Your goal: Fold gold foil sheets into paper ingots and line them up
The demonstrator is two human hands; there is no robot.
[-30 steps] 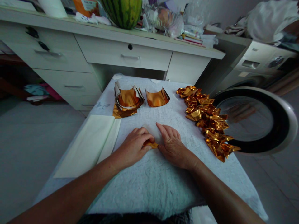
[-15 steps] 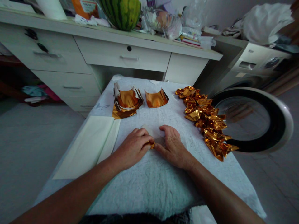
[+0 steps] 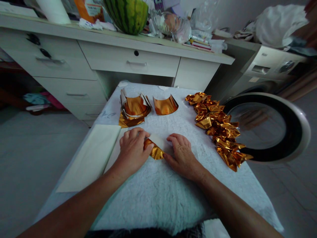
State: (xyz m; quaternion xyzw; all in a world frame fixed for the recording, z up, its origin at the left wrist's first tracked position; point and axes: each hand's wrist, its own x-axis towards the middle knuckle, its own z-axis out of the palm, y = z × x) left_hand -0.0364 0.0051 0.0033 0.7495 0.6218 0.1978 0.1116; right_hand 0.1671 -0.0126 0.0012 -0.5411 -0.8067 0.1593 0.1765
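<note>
A home is showing here: a boxy, silver front-loading washing machine (image 3: 268,61) is standing with its round, black-rimmed glass door (image 3: 259,124) hanging open beside a long, white cabinet (image 3: 158,65) with flat drawers. On top, a rounded, green-striped watermelon (image 3: 127,16) is sitting near a crumpled, clear plastic bag (image 3: 205,18), while a pale, square-cornered, cloth-covered desk (image 3: 182,198) is standing in front.

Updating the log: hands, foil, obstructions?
Left hand on gold foil; right hand at its right tip. Foil between them. Folded pieces off right, touching neither hand.
</note>
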